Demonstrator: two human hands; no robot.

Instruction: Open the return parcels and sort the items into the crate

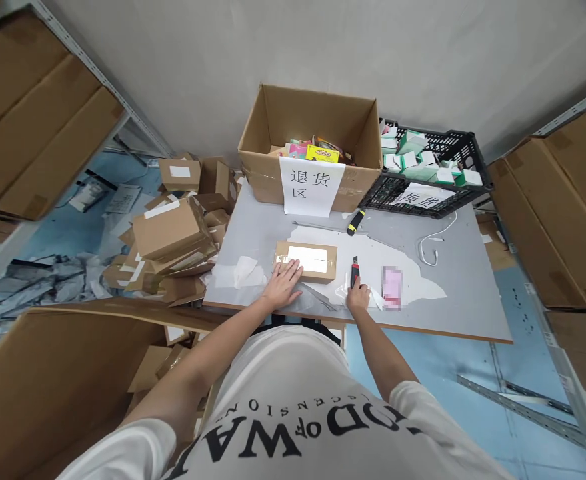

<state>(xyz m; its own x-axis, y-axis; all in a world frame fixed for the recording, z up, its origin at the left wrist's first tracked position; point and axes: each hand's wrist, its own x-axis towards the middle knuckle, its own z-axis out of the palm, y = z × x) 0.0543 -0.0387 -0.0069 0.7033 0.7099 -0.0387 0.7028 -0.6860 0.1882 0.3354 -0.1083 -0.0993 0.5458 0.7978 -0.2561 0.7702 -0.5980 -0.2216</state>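
Observation:
A small brown cardboard box (329, 272) with a white label and clear tape lies on the grey table. My left hand (283, 287) rests on its near left corner, fingers stretched out over the tape and label edge. To the right of the box, my right hand (358, 297) is closed around a box cutter (355, 270) in red and black, its tip pointing away from me. Scraps of clear plastic and white paper lie beside that hand. A blurred pink item (392, 288) sits just right of it.
A large open carton (255, 175) with a paper sign stands at the table's back, beside a black crate (465, 150) of green-white boxes. A yellow-black tool (356, 222) and white cable (423, 248) lie on the grey table (473, 293). Discarded boxes (170, 230) pile up left.

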